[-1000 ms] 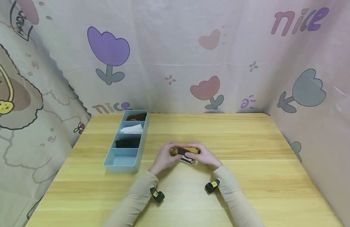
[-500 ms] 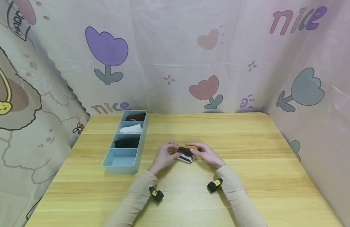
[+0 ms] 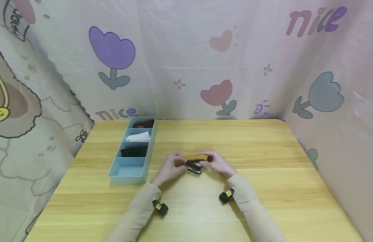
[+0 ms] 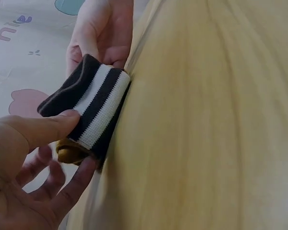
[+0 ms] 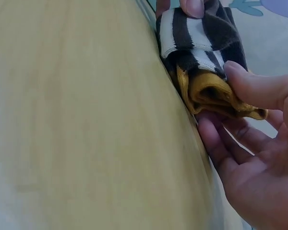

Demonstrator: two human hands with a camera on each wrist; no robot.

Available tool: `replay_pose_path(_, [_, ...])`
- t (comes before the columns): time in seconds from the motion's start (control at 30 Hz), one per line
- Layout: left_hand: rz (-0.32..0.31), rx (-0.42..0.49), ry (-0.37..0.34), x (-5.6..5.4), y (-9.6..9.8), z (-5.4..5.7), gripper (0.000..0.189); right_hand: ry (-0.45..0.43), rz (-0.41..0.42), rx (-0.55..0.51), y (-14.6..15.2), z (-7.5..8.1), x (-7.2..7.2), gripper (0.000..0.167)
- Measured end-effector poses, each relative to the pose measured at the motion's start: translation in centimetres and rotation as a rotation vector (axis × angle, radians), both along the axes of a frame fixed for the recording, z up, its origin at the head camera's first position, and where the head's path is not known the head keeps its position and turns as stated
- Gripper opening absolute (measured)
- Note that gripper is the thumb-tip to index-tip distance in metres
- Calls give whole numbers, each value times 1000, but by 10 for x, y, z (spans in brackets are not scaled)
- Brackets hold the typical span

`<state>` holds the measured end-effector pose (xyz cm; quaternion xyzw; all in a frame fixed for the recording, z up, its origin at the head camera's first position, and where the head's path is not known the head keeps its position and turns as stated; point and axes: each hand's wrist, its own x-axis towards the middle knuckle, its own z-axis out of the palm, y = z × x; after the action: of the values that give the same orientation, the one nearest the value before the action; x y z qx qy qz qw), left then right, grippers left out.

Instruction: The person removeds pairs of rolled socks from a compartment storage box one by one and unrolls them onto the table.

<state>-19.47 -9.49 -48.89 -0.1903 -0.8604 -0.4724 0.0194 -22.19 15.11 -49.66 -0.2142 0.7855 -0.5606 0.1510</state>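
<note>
Between the two hands, just above or on the table, is a rolled-up sock (image 3: 194,166) with a mustard-yellow body and a dark cuff striped in white. In the left wrist view, the thumb of the left hand (image 3: 169,169) lies on the striped cuff (image 4: 98,105) while its fingers curl beneath. The right hand (image 3: 218,163) pinches the opposite end; the right wrist view shows its thumb on top and fingers under the yellow roll (image 5: 211,93). Whether it is one sock or a pair cannot be told.
To the left stands a pale blue divided box (image 3: 128,179). Its back three compartments hold a dark brown bundle (image 3: 144,124), a white bundle (image 3: 139,137) and a black bundle (image 3: 134,151); the front compartment shows its bare bottom. A printed curtain (image 3: 174,50) hangs behind the wooden table (image 3: 265,208).
The left hand has shifted slightly left and the grips on the sock have changed. The striped cuff now opens upward in a fold, with more of the yellow part showing behind it.
</note>
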Motion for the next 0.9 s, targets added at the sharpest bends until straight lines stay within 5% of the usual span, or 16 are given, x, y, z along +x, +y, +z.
replay_pose_path(0.3, [-68,22,-19,4,-10,-2,13,50,133,-7,5,1,-4,38])
replay_pose_path(0.5, [-133,15,-11,5,-13,-2,12,53,142,34,8,4,-6,36])
replay_pose_path(0.9, [-227,-172,-58,15,-16,5,12,59,-3,47,-2,5,-3,34])
